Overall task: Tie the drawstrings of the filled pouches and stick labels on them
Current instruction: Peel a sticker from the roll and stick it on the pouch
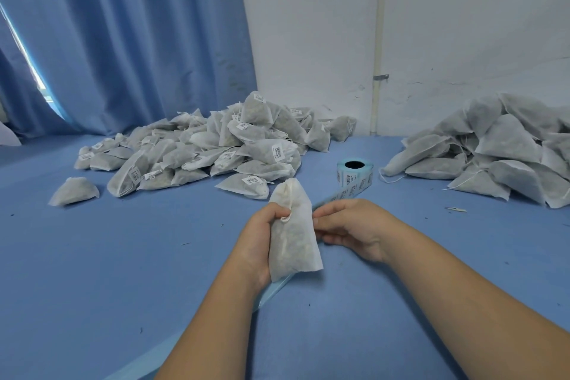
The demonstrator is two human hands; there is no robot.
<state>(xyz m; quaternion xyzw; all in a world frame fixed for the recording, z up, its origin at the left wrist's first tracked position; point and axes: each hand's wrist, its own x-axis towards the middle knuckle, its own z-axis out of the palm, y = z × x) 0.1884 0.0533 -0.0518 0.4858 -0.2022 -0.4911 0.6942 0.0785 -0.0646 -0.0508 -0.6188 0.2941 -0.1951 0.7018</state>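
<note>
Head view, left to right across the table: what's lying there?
Lone pouch → labelled pouch pile → label roll → pouch pile without visible labels. Left out as overlapping: left hand gripping the held pouch, right hand pinching the label strip.

Counter [123, 287]: we see a blue cloth-like surface filling the lower frame, with small dark specks scattered over it.
Centre, toward the back: a wide labelled pile [216, 145] of filled white pouches, many showing barcode stickers.
Left of that: a lone pouch [74, 191], lying just apart from the heap.
Right edge: an unlabelled pile [493, 151] of filled pouches with loose drawstrings.
Between the heaps: a label roll [354, 171] lying flat, core hole up; its label strip [345, 193] trails toward the lower centre.
Below the right heap: a small pale scrap [456, 209].
Lower centre: we make out a light-blue backing strip [271, 290] running to the bottom left.
</note>
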